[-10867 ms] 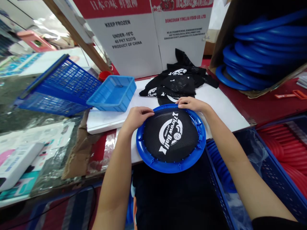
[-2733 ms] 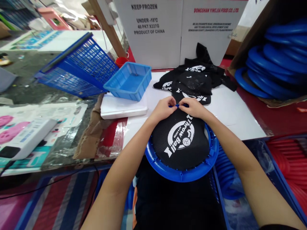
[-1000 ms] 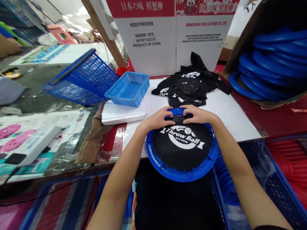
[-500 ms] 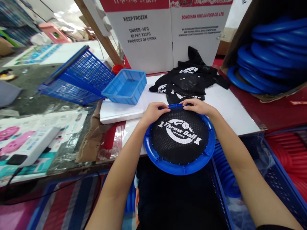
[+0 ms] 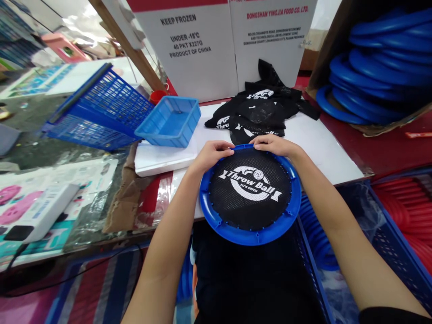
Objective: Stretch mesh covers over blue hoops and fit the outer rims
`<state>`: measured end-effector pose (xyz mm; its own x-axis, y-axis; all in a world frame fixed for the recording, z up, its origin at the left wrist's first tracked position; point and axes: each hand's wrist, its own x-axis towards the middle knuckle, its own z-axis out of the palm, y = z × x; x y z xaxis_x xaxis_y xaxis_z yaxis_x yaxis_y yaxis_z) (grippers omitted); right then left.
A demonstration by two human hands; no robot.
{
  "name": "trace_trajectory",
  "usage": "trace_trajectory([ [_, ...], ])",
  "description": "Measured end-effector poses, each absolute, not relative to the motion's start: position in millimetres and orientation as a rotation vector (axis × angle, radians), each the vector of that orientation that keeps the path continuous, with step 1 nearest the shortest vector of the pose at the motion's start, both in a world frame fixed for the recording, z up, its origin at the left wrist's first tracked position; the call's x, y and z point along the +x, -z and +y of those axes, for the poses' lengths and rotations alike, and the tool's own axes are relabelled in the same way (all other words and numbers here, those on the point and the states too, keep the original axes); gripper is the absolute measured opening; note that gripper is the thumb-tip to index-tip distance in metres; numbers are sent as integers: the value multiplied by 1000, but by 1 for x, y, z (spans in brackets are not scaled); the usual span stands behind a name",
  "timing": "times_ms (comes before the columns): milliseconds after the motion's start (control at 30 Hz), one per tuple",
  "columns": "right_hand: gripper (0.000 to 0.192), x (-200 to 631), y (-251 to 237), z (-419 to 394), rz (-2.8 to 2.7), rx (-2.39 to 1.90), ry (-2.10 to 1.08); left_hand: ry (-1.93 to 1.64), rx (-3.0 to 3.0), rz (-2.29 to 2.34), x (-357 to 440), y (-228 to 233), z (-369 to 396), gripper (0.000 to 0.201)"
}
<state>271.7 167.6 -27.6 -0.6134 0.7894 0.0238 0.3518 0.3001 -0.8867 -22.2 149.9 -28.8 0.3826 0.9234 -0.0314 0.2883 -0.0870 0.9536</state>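
Note:
A round blue plastic ring (image 5: 249,236) lies half on the white board (image 5: 324,148), its near half over the edge. A black mesh disc (image 5: 250,198) printed "Throw Ball" is stretched flat inside it. My left hand (image 5: 211,154) grips the ring's far left rim, fingers curled onto the mesh edge. My right hand (image 5: 275,145) presses the far right rim the same way. Just beyond my hands lies a loose pile of black mesh pieces (image 5: 261,112).
A small light-blue tray (image 5: 168,121) and a tilted blue crate (image 5: 97,110) stand at the left. A box of blue rings (image 5: 374,67) is at the right, red rings (image 5: 408,207) in a crate below. White cartons (image 5: 219,45) wall the back.
The mesh, loose and bunched 2.7 s ago, now lies flat in the ring. My hands have spread apart from the top centre along the far rim.

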Motion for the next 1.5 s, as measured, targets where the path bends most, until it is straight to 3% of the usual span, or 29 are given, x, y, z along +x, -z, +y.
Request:
trace_trajectory([
  [233, 30, 271, 28, 169, -2161, -1012, -1212, -799, 1536, 1099, -23, 29, 149, 31],
  [567, 26, 271, 22, 163, -2207, -1065, -1135, -828, 1734, 1157, -15, 28, 150, 14],
  [933, 19, 275, 24, 167, -2227, -1072, -1080, -844, 1823, 1204, -10, 31, 148, 9],
  [1133, 15, 272, 28, 167, -2179, -1046, -1091, -783, 1927, 1126, -13, 22, 146, 17],
  [1233, 24, 268, 21, 161, -2157, -1070, -1086, -765, 2086, 1069, -11, 19, 142, 18],
  [1333, 31, 260, 15, 154, -2202, -1097, -974, -688, 2276, 1013, -7, 19, 139, 16],
  [1500, 11, 247, 20, 148, -2334, -1026, -676, -671, 2298, 1030, -1, 17, 136, 20],
])
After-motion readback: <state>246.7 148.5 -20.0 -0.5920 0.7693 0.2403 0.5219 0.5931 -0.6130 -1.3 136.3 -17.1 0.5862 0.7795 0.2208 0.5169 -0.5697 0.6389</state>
